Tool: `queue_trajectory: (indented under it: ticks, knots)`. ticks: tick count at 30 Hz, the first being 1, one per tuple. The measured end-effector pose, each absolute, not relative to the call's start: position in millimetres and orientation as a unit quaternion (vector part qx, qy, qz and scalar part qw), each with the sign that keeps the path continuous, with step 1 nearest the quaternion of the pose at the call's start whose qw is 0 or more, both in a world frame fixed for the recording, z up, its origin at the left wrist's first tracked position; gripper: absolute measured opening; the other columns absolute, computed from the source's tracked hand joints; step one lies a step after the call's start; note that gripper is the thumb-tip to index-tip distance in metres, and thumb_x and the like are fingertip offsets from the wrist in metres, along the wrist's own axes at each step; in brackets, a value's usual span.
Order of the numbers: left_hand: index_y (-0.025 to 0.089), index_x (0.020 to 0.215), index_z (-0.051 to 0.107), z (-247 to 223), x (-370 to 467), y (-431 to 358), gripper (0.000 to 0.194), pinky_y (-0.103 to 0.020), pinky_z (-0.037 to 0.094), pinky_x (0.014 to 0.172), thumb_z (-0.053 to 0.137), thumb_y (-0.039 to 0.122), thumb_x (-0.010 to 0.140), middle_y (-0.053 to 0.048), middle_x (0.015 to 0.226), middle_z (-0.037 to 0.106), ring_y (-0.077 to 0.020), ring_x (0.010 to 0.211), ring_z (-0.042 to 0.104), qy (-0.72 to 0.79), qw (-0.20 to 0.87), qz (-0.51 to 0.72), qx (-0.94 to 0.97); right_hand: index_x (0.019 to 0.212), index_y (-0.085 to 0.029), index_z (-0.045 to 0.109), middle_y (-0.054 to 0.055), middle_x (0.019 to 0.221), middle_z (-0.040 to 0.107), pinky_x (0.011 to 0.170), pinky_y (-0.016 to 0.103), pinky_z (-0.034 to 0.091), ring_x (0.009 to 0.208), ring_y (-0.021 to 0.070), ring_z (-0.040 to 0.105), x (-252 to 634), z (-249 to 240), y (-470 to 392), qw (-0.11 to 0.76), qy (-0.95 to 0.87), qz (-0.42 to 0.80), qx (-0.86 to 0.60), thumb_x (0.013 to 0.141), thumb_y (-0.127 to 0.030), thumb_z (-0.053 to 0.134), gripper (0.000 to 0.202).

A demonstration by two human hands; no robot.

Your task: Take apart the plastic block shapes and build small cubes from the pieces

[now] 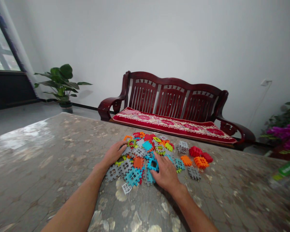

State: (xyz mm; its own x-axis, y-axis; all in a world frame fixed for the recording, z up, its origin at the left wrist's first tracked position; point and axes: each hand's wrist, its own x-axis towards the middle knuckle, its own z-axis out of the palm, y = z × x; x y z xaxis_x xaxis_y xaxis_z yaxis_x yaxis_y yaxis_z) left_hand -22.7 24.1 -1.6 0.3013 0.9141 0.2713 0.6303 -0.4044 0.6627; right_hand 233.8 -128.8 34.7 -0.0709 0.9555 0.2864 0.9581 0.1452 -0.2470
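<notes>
A heap of flat plastic interlocking building tiles in blue, grey, red, orange and lime lies in front of me, with an orange tile [138, 162] and a blue window tile [133, 176] near its front. My left hand [114, 153] rests at the heap's left edge, fingers stretched toward the grey tiles, holding nothing I can see. Over the right side lies my right hand [166, 171], thumb and index finger apart beside a blue square frame piece [153, 164]. Its other fingers are partly hidden. A small white window piece [126, 188] sits nearest me.
Right of the heap are a grey stack [182, 147], red tiles [195, 151], orange tiles [201, 162] and a dark grey tile [194, 173]. A patterned cloth covers the table [50, 167]. Behind stands a wooden bench [171, 96]; purple flowers [285, 135] are at right.
</notes>
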Motion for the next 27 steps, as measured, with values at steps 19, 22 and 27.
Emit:
queue_trajectory:
  ticks: [19,22,27]
  knots:
    - [0.019,0.116,0.068,-5,-26,29,0.054,-0.043,0.040,0.110,0.039,0.052,0.085,-0.008,0.128,0.068,-0.0280,0.121,0.059,0.491,0.226,0.322,0.778,0.144,-0.020,0.043,0.010,0.123,0.065,0.097,0.045,0.048,0.110,0.0275,0.059,323,62,-120,0.385,-0.611,-0.042,-0.690,0.074,-0.024,0.059,0.072]
    - [0.019,0.117,0.068,-5,-26,30,0.055,-0.045,0.039,0.111,0.038,0.053,0.085,-0.009,0.129,0.067,-0.0284,0.122,0.059,0.491,0.228,0.314,0.780,0.145,-0.019,0.041,0.011,0.124,0.065,0.095,0.043,0.050,0.107,0.0265,0.062,347,62,-125,0.377,-0.596,-0.028,-0.709,0.073,-0.026,0.060,0.075]
    - [0.019,0.115,0.069,-4,-25,29,0.056,-0.044,0.040,0.110,0.039,0.054,0.084,-0.009,0.128,0.068,-0.0286,0.121,0.059,0.501,0.229,0.316,0.773,0.146,-0.019,0.038,0.010,0.123,0.066,0.093,0.038,0.050,0.105,0.0240,0.065,396,65,-145,0.355,-0.583,-0.027,-0.730,0.073,-0.029,0.060,0.077]
